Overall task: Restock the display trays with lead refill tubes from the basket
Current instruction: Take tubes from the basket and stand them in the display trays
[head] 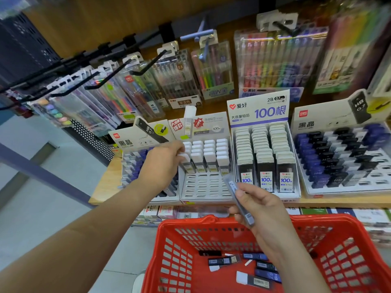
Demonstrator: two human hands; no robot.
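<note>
Shop shelf point(105, 182) of pale wood carries a row of trays, and both hands work at its front edge. The left hand point(164, 160) pinches a white-capped tube point(183, 158) at the front row of the white slotted tray point(203, 190) — seemingly seating it in line with its neighbours. The right hand point(261, 206) grips a dark lead refill tube point(233, 188), tilted, between thumb and fingers — held ready, probably to go in next. Below, the red basket point(211, 221) keeps the remaining tubes point(262, 268) loose on its floor. Hanging pen packs point(175, 77) fill the wall behind.
</note>
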